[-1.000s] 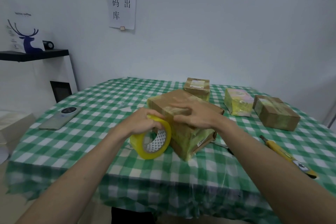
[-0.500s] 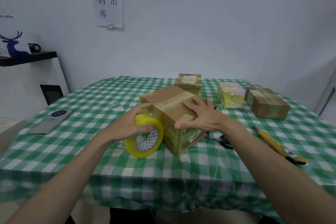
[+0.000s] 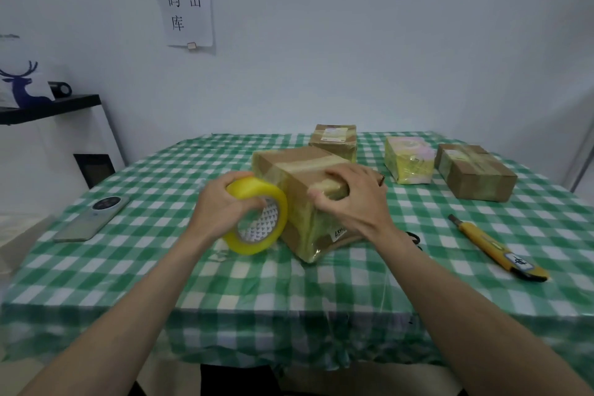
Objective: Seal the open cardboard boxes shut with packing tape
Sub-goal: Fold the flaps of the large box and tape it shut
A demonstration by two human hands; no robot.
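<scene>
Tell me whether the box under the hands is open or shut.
Shut. The box has its top flaps flat, with a tape band across them; the right hand grips its near edge, and the left hand holds the roll.

Your two bare forearms reach forward from the lower corners and come close together. Your left hand [image 3: 221,207] is curled around the tape roll [image 3: 257,217], with the thumb on its rim. Your right hand [image 3: 352,199] lies on top of the box [image 3: 299,170], the fingers bent over its near edge and pressing it.
</scene>
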